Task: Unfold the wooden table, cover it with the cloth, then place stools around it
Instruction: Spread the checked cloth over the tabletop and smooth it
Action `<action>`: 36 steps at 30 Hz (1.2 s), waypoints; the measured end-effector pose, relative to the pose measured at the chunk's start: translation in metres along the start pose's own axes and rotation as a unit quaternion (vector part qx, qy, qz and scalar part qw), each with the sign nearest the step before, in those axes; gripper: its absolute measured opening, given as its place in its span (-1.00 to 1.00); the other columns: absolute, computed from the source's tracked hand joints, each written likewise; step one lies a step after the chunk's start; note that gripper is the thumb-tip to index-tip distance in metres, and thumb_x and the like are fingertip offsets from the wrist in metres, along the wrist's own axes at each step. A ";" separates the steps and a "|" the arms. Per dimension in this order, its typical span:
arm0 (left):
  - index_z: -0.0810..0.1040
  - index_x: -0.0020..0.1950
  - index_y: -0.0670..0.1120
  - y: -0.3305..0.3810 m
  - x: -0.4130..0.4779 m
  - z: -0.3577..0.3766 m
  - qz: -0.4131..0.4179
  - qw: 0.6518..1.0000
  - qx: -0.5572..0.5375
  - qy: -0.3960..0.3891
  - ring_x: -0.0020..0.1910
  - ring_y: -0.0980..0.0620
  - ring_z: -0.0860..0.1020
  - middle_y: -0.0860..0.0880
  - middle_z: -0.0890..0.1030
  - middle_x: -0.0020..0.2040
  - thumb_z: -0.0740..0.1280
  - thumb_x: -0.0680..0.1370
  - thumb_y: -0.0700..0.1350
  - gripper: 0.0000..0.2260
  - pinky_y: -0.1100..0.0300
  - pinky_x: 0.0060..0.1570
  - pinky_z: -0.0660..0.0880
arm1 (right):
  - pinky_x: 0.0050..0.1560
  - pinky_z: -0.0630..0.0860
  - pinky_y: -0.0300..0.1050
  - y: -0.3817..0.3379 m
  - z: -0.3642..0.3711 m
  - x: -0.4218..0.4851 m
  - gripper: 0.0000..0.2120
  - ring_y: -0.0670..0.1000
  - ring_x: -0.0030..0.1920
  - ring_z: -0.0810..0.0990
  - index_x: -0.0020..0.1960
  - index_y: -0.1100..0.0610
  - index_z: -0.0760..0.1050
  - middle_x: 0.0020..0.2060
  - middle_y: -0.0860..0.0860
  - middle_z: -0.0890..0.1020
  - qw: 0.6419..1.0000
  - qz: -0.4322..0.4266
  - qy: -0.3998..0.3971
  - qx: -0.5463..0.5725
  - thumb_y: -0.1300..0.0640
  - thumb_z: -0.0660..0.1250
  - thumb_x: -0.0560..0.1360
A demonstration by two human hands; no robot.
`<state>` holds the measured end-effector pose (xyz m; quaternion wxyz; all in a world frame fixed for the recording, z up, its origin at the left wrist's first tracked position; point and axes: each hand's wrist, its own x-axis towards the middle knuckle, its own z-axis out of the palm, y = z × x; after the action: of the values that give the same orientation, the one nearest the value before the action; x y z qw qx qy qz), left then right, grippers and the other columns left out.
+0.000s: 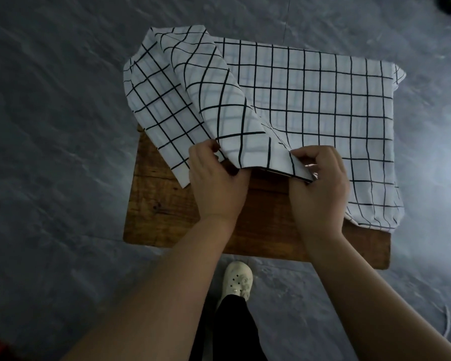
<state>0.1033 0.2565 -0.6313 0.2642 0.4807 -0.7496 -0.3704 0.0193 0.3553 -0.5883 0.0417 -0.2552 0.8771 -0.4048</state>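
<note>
Now both hands pinch the cloth's near edge, left hand and right hand slightly apart, so I can spread its folds over the bare table.

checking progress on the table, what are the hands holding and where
Both hold the checked cloth by its near edge: the left hand at a folded layer, the right hand pinching the hem.

Likely a home: grey stone-look floor, wooden table.
</note>
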 end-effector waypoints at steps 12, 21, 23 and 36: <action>0.46 0.08 -0.21 -0.021 0.016 -0.051 0.084 0.995 0.056 0.013 -0.04 0.03 0.42 -0.13 0.49 -0.01 0.24 0.51 -0.19 -0.82 0.15 -0.07 0.43 | -0.15 0.40 -0.40 -0.005 -0.004 0.003 -0.91 -0.10 -0.10 0.50 -0.05 0.10 0.53 -0.13 -0.13 0.51 1.000 -0.001 0.000 0.001 0.25 0.33 0.48; 0.60 0.01 -0.19 -0.059 0.044 -0.141 0.389 0.881 0.237 -0.124 -0.12 -0.09 0.46 -0.15 0.57 -0.12 0.35 0.48 -0.24 -0.87 0.07 -0.13 0.40 | -0.18 0.34 -0.26 -0.002 0.004 -0.029 -0.70 -0.03 -0.03 0.48 -0.03 0.16 0.55 -0.12 -0.03 0.56 0.978 -0.121 -0.131 -0.111 0.42 0.35 0.29; 0.62 0.00 -0.20 -0.068 0.040 -0.152 0.405 0.861 0.252 -0.175 -0.17 -0.10 0.50 -0.14 0.58 -0.16 0.34 0.49 -0.22 -0.86 0.06 -0.18 0.43 | -0.19 0.36 -0.19 0.003 0.011 -0.040 -0.68 0.01 -0.05 0.49 -0.05 0.15 0.55 -0.12 0.00 0.57 0.966 -0.139 -0.169 -0.137 0.43 0.37 0.27; 0.37 0.23 -0.16 -0.096 -0.004 -0.124 0.138 0.977 0.156 -0.037 0.16 -0.12 0.36 -0.21 0.41 0.17 0.35 0.38 -0.09 -0.55 0.04 0.18 0.35 | -0.21 0.40 -0.12 0.015 0.026 -0.069 -0.70 0.03 -0.04 0.51 -0.05 0.13 0.56 -0.12 -0.03 0.56 0.967 -0.076 -0.185 -0.158 0.43 0.37 0.30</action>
<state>0.2485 0.1975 -0.6370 0.2068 0.3936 -0.8666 -0.2263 0.0800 0.3791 -0.6261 0.1322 -0.3947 0.8849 -0.2091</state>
